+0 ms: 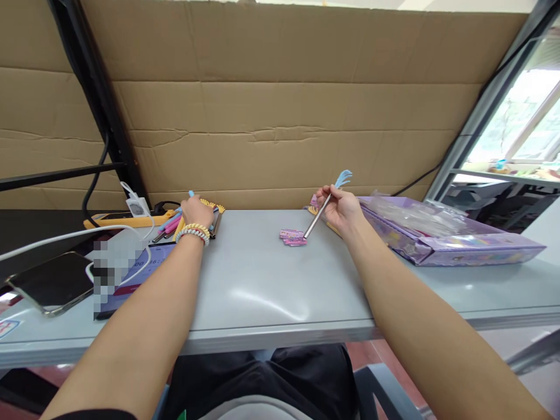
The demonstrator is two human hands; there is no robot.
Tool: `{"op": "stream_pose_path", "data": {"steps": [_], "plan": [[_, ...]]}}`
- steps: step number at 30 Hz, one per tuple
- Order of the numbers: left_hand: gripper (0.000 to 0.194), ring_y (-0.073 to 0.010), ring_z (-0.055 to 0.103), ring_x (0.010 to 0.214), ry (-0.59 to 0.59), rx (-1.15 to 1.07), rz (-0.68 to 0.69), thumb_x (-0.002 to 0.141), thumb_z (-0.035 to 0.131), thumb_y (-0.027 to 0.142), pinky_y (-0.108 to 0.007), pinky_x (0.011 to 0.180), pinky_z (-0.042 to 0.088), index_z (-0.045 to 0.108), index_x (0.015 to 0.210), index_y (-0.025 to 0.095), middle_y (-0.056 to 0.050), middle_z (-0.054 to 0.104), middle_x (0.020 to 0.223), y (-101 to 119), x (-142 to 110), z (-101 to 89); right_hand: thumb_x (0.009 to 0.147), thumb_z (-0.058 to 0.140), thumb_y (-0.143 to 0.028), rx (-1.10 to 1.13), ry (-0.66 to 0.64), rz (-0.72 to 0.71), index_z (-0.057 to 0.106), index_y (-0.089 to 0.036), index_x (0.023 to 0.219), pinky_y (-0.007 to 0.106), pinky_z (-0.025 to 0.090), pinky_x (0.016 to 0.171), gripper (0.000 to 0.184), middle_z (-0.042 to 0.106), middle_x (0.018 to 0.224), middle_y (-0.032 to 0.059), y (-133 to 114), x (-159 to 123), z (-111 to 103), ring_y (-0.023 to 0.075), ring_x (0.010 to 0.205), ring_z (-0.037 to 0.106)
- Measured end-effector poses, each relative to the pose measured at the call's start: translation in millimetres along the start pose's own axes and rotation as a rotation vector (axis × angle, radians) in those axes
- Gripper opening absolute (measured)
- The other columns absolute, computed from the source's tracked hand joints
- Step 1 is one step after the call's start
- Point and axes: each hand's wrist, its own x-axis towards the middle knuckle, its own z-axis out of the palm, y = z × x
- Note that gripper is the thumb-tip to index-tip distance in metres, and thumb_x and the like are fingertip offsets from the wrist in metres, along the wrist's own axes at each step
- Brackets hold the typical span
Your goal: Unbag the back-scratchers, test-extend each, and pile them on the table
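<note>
My right hand [340, 209] is closed in a pinch round a slim silver stick [318, 216] with a light-blue fringed end at the top. The stick slants down to the left, and its lower tip is at small pink-and-purple printed pieces [293, 237] on the table. At the left, my left hand [195, 211] is curled among colourful sticks [172, 225] in blue, pink and yellow with silver ends. A light-blue tip shows above its knuckles, but its fingers are mostly hidden. Yellow fringed sticks [217, 217] lie just right of that hand.
A purple box [481, 249] with clear plastic wrapping [406, 213] stands at the right. On the left lie a phone [55, 283], a lit screen device [135, 274], a white cable [65, 239] and a yellow power strip [126, 219]. Cardboard [280, 111] lines the grey table's [254, 280] back.
</note>
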Motion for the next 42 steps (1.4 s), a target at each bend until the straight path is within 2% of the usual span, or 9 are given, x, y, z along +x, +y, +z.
{"op": "stream_pose_path", "data": {"steps": [4, 8, 13, 17, 20, 24, 30, 34, 42], "plan": [[0.033, -0.0303, 0.044, 0.119, -0.007, -0.002, -0.033, 0.077, 0.049, 0.014, -0.038, 0.102, 0.035, 0.06, 0.107, 0.003, -0.02, 0.059, 0.105, 0, 4, 2.5, 0.094, 0.036, -0.018, -0.045, -0.014, 0.043, 0.049, -0.015, 0.07, 0.018, 0.048, 0.048, 0.026, 0.054, 0.059, 0.002, 2, -3, 0, 0.009, 0.052, 0.055], [0.03, -0.0317, 0.048, 0.115, -0.02, -0.004, -0.067, 0.077, 0.051, 0.02, -0.038, 0.1, 0.037, 0.06, 0.101, 0.004, -0.024, 0.049, 0.119, 3, -1, 3.0, 0.093, 0.038, -0.016, -0.059, -0.022, 0.051, 0.05, -0.015, 0.071, 0.017, 0.047, 0.047, 0.025, 0.054, 0.059, 0.0016, 4, -2, -1, 0.0087, 0.052, 0.055], [0.035, -0.0362, 0.043, 0.121, -0.039, 0.098, 0.12, 0.078, 0.053, 0.027, -0.042, 0.1, 0.036, 0.06, 0.104, 0.005, -0.026, 0.04, 0.131, 19, -17, 8.4, 0.092, 0.038, -0.015, -0.045, -0.035, 0.038, 0.051, -0.015, 0.07, 0.019, 0.048, 0.048, 0.026, 0.056, 0.058, 0.0025, 6, -1, 0, 0.0097, 0.053, 0.056], [0.04, -0.0256, 0.051, 0.111, -0.24, -0.074, 0.448, 0.089, 0.036, 0.038, -0.034, 0.098, 0.035, 0.063, 0.101, 0.012, -0.016, 0.06, 0.111, 49, -42, 6.6, 0.091, 0.042, -0.016, -0.006, -0.059, -0.008, 0.05, -0.016, 0.07, 0.018, 0.044, 0.046, 0.023, 0.054, 0.057, 0.0002, 9, -3, 5, 0.008, 0.048, 0.052], [0.046, -0.0195, 0.057, 0.091, -0.486, -0.26, 0.701, 0.091, 0.029, 0.048, -0.028, 0.084, 0.04, 0.065, 0.09, 0.017, -0.007, 0.066, 0.091, 72, -70, 3.9, 0.087, 0.048, -0.014, 0.031, -0.083, -0.076, 0.048, -0.017, 0.07, 0.018, 0.039, 0.044, 0.018, 0.052, 0.056, -0.002, 15, -8, 12, 0.0075, 0.046, 0.047], [0.035, -0.0167, 0.053, 0.064, -0.678, -0.315, 0.804, 0.088, 0.037, 0.046, -0.026, 0.061, 0.037, 0.059, 0.085, 0.02, -0.002, 0.061, 0.072, 88, -100, 8.8, 0.086, 0.052, -0.028, 0.084, -0.162, -0.095, 0.046, -0.019, 0.067, 0.021, 0.036, 0.045, 0.021, 0.049, 0.057, -0.0025, 22, -20, 21, 0.0079, 0.044, 0.041], [0.028, -0.0189, 0.053, 0.064, -0.593, -0.223, 0.702, 0.09, 0.033, 0.037, -0.028, 0.057, 0.032, 0.052, 0.077, 0.021, -0.004, 0.059, 0.07, 86, -96, 10.1, 0.07, 0.035, -0.081, -0.001, -0.29, -0.154, 0.047, -0.022, 0.063, 0.032, 0.041, 0.05, 0.061, 0.049, 0.061, 0.0021, 18, -39, 25, 0.0145, 0.052, 0.044], [0.035, -0.0195, 0.056, 0.063, -0.573, -0.168, 0.664, 0.086, 0.04, 0.047, -0.028, 0.055, 0.031, 0.053, 0.067, 0.021, -0.004, 0.059, 0.065, 85, -92, 5.2, 0.069, 0.033, -0.082, -0.04, -0.322, -0.153, 0.046, -0.021, 0.056, 0.034, 0.041, 0.051, 0.063, 0.048, 0.058, 0.0031, 14, -41, 22, 0.0155, 0.052, 0.044], [0.036, -0.0222, 0.06, 0.067, -0.46, -0.081, 0.612, 0.085, 0.039, 0.038, -0.03, 0.057, 0.033, 0.061, 0.064, 0.02, -0.01, 0.065, 0.067, 86, -85, 5.1, 0.071, 0.036, -0.073, 0.08, -0.391, -0.084, 0.058, -0.021, 0.068, 0.035, 0.045, 0.059, 0.057, 0.057, 0.065, 0.0048, 25, -41, 25, 0.0178, 0.061, 0.053]]}}
